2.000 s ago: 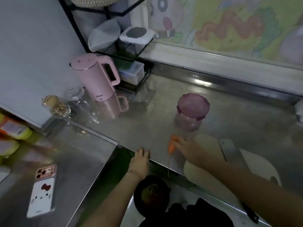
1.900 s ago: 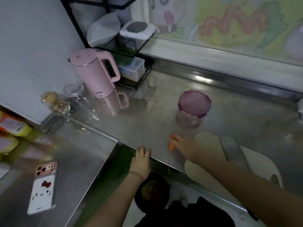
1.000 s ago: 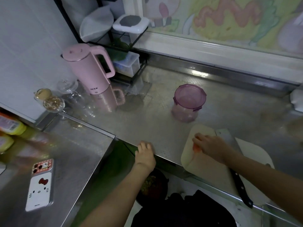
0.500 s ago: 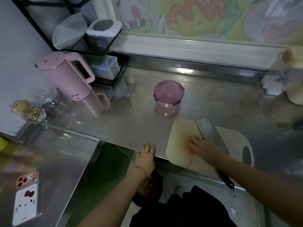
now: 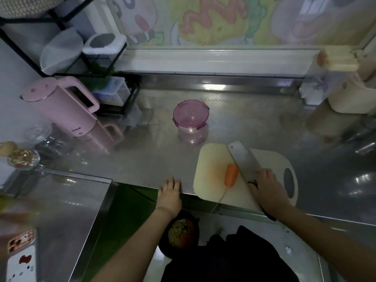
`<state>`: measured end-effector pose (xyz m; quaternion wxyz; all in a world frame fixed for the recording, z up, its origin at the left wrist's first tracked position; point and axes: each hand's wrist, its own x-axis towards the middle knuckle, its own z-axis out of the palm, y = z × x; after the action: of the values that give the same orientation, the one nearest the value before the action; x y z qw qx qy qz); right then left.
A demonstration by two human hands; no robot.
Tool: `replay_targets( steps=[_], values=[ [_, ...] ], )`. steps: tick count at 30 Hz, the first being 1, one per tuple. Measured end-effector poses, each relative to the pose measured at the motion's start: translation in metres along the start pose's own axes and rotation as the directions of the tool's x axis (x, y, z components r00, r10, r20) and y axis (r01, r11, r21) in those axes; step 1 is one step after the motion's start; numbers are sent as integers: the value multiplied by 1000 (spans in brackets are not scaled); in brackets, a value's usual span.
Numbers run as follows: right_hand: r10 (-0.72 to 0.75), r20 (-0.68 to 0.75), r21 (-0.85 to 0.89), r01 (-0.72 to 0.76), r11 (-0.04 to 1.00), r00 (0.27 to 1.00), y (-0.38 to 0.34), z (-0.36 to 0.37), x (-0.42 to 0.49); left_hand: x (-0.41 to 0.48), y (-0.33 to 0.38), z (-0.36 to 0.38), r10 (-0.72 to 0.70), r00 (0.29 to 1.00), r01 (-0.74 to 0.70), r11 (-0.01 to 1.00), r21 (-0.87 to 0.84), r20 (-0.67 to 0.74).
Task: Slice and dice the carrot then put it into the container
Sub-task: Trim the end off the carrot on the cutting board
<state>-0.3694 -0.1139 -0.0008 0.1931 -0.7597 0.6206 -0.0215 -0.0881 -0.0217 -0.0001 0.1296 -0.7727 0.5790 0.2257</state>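
carrot (image 5: pixel 231 177) beside knife (image 5: pixel 243 159), knife in right hand (image 5: pixel 267 187)

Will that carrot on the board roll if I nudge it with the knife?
Probably: the carrot is round, uncut and lies loose on the flat board, so it may roll sideways. It looks stiff, unlikely to bend. Its thin tail looks floppy.

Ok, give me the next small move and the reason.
Probably bring the left hand across to steady the carrot. It lies whole and unheld on the cutting board, the right hand is on the handle of the cleaver beside it, and the left hand only rests flat on the edge of the counter.
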Motion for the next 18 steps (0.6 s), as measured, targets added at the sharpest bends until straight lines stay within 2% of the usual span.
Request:
replay_targets(
  steps=[4, 7, 18],
  values=[
    [129, 90, 8, -131, 991, 988, 12, 14, -6, 0, 5, 1, -17, 1000, 18, 1000, 5, -2],
    [184, 83, 57, -189, 980, 979, 12, 16, -8, 0, 7, 2, -19, 1000, 19, 1000, 10, -6],
    [167, 100, -6, -167, 986, 981, 9, 13, -10, 0, 15, 1, -38, 998, 37, 999, -19, -42]
  ],
)
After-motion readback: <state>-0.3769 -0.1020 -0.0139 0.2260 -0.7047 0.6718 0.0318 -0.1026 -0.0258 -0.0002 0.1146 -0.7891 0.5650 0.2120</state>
